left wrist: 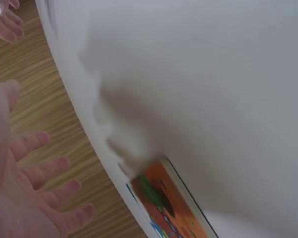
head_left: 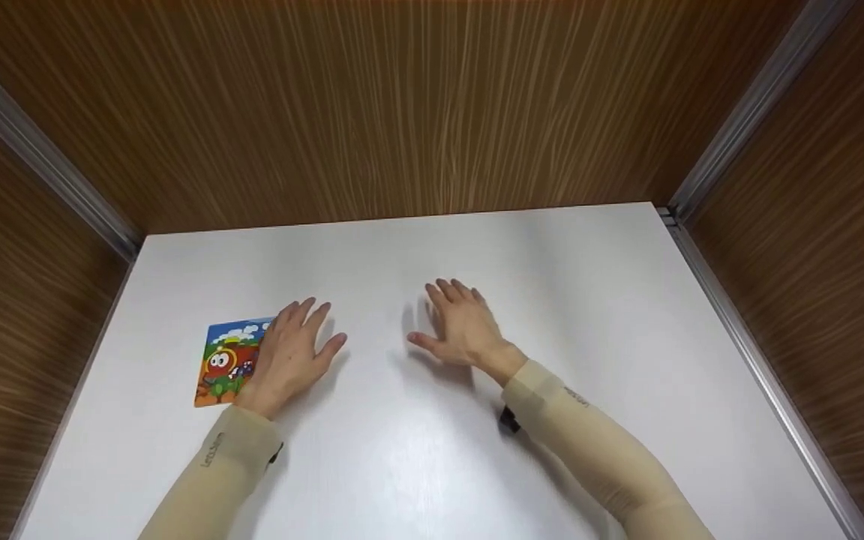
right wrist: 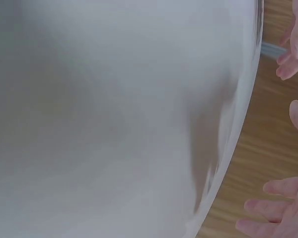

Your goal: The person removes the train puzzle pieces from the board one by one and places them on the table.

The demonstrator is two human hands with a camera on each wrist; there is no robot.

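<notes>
A flat, colourful cartoon picture board (head_left: 223, 369), perhaps a book or a puzzle, lies at the left of the white table. It shows a red round-eyed figure under a blue sky. My left hand (head_left: 287, 361) hovers over its right side and covers part of it, fingers spread and nothing in them. In the left wrist view the thick pale edge of the board (left wrist: 175, 202) shows below the hand's shadow. Near the table's middle, my right hand (head_left: 466, 328) is held above the surface with straight fingers and holds nothing. The right wrist view shows its spread fingers (right wrist: 270, 210).
The white table (head_left: 417, 457) is bounded by a wood-grain back panel (head_left: 402, 112) and side panels (head_left: 822, 262). Metal rails (head_left: 762, 390) run along the corners and the right edge. Both forearms wear beige sleeves (head_left: 589, 431).
</notes>
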